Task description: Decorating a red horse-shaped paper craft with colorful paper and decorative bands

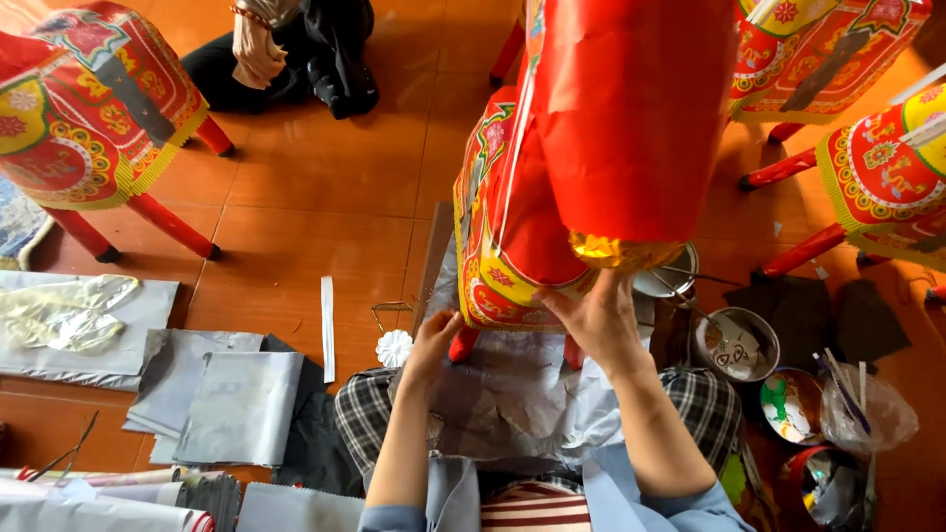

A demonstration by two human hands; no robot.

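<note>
A paper horse [552, 187] stands on the tiled floor [325, 177] directly in front of the seated person, its red legs beside the checked trousers. Its body is bright red paper, with a patterned cover of yellow, red and green down the flank and a gold foil frill [616, 251] at the lower end of the red part. The right hand [601, 320] presses against the underside just below that frill, fingers spread and laid flat on the paper, closed on nothing. The left hand [432, 345] reaches to the bottom edge of the patterned cover beside a red leg [461, 343]; its fingers are curled at the edge, but whether they pinch the paper cannot be told. Crumpled grey paper [512, 394] lies over the lap under both hands. Grey sheets [236, 404] are stacked on the floor to the left, and a small white paper flower [394, 347] lies near the left hand. Bowls [739, 345] sit on the floor to the right. Other paper horses [89, 108] stand around, and another person's hand [256, 49] shows at the far edge.
</note>
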